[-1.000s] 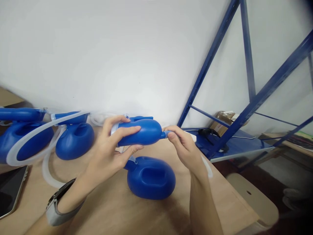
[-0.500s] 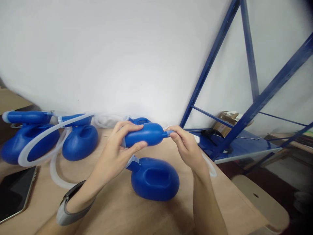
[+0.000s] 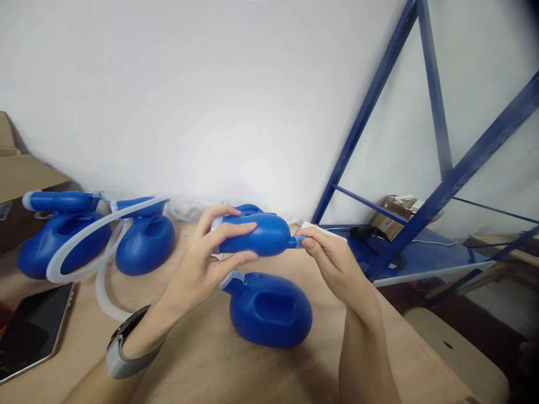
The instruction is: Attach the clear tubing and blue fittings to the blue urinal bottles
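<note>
My left hand [image 3: 202, 255] is wrapped round a blue plastic urinal cup [image 3: 269, 233], a rounded piece lying sideways in the air with a pale rim at its left end. From its right end sticks a narrow nozzle, joined to a translucent tube [image 3: 300, 241]. The fingers of my right hand [image 3: 332, 261] pinch the tube at this joint; most of the tube beyond is hidden. Below both hands a blue urinal bottle [image 3: 272, 328] rests on the table, its recessed handle facing me and its neck, with a pale collar, pointing left.
Two more blue urinal bottles [image 3: 145, 247] with cups and a looped hose [image 3: 59, 252] stand at the left, and another [image 3: 250, 209] is behind my hands. A tablet [image 3: 36, 325] lies front left. Blue shelving [image 3: 362, 112] and a stool [image 3: 458, 348] are right.
The view has shifted a little. The cup and both hands stay joined in much the same pose, with my right hand slightly farther right and the nozzle joint showing more.
</note>
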`<action>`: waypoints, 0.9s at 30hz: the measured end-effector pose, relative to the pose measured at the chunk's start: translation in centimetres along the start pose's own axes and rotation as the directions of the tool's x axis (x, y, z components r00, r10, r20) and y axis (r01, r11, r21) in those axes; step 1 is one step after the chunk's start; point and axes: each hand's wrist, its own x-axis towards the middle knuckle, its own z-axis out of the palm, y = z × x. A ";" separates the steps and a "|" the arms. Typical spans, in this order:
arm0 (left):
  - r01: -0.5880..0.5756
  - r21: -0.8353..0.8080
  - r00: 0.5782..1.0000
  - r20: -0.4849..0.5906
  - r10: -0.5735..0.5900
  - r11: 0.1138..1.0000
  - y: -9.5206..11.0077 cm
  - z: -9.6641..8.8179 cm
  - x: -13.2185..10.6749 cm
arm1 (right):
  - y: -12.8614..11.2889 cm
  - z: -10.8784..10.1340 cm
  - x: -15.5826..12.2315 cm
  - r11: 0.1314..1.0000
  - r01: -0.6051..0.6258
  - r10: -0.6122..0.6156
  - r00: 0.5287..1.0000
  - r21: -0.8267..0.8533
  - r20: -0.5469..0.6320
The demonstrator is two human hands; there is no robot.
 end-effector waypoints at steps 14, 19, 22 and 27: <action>-0.118 0.213 0.985 -0.100 0.142 0.970 -0.5 -0.4 0.6 | -0.5 -0.5 -0.6 0.980 0.096 -0.162 0.895 -0.175 -0.414; 0.069 0.171 0.951 -0.308 -0.013 0.983 -1.5 -0.1 0.9 | -1.8 1.9 -1.0 0.965 0.102 0.034 0.865 0.240 -0.501; 0.084 0.111 0.943 -0.331 -0.043 0.990 -1.6 0.3 0.7 | -1.2 4.8 0.5 0.860 -0.053 0.282 0.879 0.508 -0.385; 0.075 0.119 0.967 -0.251 -0.043 0.990 -1.0 0.3 0.5 | 0.1 7.8 2.2 0.627 0.155 0.398 0.779 0.764 -0.485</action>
